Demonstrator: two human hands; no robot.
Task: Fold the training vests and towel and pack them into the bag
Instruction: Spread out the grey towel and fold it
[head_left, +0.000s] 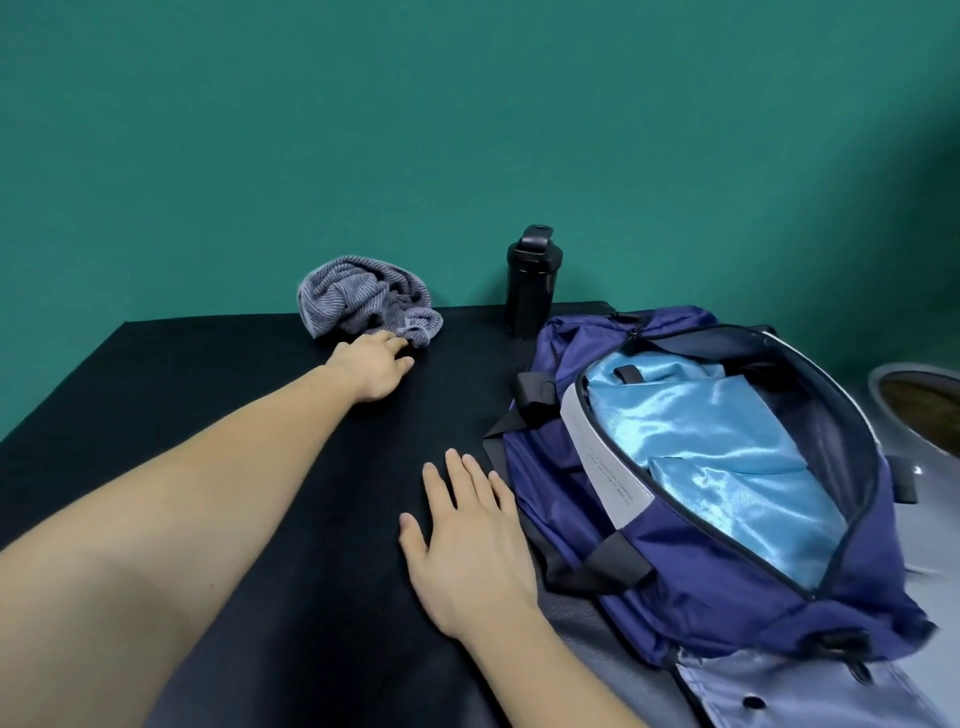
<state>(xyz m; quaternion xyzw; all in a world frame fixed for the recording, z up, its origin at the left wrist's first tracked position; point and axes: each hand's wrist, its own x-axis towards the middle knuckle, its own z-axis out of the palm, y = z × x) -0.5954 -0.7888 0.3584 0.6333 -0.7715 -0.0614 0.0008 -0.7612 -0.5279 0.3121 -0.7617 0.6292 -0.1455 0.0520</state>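
Note:
A crumpled grey striped towel (363, 301) lies at the far edge of the black table (208, 415). My left hand (374, 371) reaches out to it, fingertips touching its near edge; a grip is not visible. A navy duffel bag (566, 483) sits at the right with its zip open. Folded shiny light-blue vests (717, 447) lie inside it. My right hand (467, 540) rests flat on the table, fingers straight, just left of the bag.
A black shaker bottle (532, 283) stands upright at the table's back edge, between the towel and the bag. A grey rounded object (919, 410) shows at the right edge. A green wall (467, 130) stands behind the table.

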